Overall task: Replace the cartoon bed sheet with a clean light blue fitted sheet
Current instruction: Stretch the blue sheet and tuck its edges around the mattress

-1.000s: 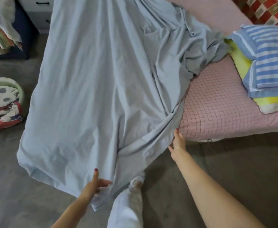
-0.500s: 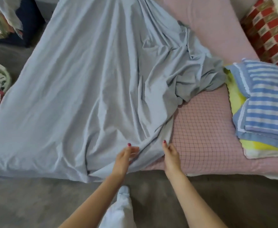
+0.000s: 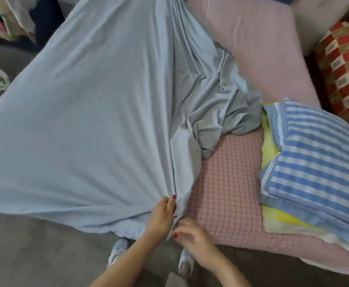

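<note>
Head view: your left hand (image 3: 162,216) and right hand (image 3: 192,237) sit touching at about 6 o'clock, both pinching a gathered edge of the light blue fitted sheet (image 3: 82,125) right at the near edge of the mattress (image 3: 227,183). The left thumb lies on top of the bunched cloth with the fingers curled under it; the right hand's fingers are curled round the same bunch just beside it.

The sheet fans out from your grip toward 9 and 12 o'clock, pulled taut, with a loose crumpled heap at about 1 o'clock. Its left side overhangs the bed toward the grey floor (image 3: 35,245).

From 3 to 5 o'clock the pink checked mattress cover is bare — the sheet has not reached it. A folded blue striped blanket (image 3: 314,162) lies there on top of a yellow cloth (image 3: 269,146).

No cartoon sheet is on the bed, so stripping looks done. I judge fitting as barely begun — no corner visibly tucked, the right half uncovered, and the folded pile probably needs moving first.
</note>
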